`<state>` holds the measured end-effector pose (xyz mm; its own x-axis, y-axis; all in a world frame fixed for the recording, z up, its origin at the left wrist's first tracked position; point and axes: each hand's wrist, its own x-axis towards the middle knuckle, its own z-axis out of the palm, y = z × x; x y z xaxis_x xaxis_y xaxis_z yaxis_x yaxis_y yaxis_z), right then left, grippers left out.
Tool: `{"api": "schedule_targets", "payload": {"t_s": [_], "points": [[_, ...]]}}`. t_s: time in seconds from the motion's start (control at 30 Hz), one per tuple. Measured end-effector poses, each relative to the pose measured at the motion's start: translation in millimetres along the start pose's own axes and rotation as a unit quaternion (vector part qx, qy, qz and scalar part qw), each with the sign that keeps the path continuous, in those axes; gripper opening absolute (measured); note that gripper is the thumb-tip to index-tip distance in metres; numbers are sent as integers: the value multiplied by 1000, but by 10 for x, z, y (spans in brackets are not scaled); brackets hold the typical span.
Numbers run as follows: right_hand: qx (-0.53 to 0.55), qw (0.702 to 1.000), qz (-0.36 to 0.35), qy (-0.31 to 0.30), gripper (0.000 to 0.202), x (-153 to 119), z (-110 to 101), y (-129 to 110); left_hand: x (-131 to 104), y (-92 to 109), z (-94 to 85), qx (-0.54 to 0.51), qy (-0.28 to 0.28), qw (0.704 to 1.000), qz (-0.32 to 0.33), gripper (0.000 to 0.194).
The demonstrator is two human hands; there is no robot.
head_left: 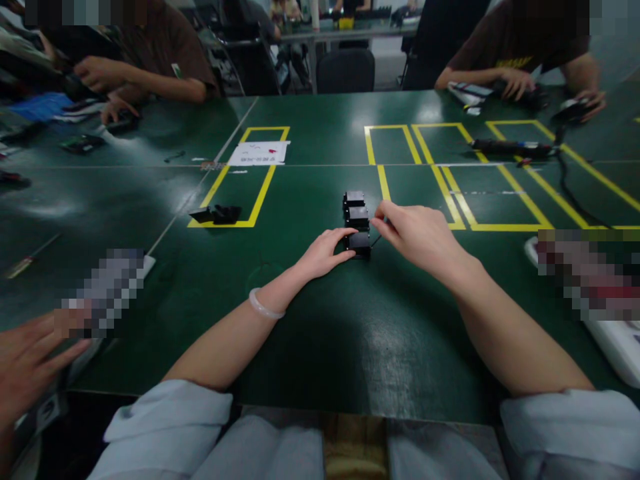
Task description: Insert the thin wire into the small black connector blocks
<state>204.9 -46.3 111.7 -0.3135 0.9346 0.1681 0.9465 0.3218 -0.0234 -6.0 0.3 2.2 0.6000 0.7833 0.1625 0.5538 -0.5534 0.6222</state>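
Three small black block-shaped parts (358,213) stand in a row on the green table in front of me. My left hand (323,253) holds the nearest black block (359,243) from its left side, thumb and fingers at its edges. To the right of the row, my right hand (417,230) is closed in a pinch. A thin dark rod (376,241) runs from its fingertips down to the right side of that nearest block. Its kind is too small to make out.
Yellow tape outlines (257,207) mark the table (310,333). A dark part (220,213) and a white paper sheet (259,153) lie ahead left; a screwdriver (33,257) is farther left. Another person's hand (35,353) is at the left edge. Two people sit opposite, handling dark devices.
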Motion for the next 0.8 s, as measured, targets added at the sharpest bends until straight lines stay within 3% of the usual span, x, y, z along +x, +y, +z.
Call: {"api": "schedule_targets", "payload": {"t_s": [0.8], "points": [[14,1000,-3,18,33,-7,21,-3,7,-19,16,-1,7,1000,12,48]]}}
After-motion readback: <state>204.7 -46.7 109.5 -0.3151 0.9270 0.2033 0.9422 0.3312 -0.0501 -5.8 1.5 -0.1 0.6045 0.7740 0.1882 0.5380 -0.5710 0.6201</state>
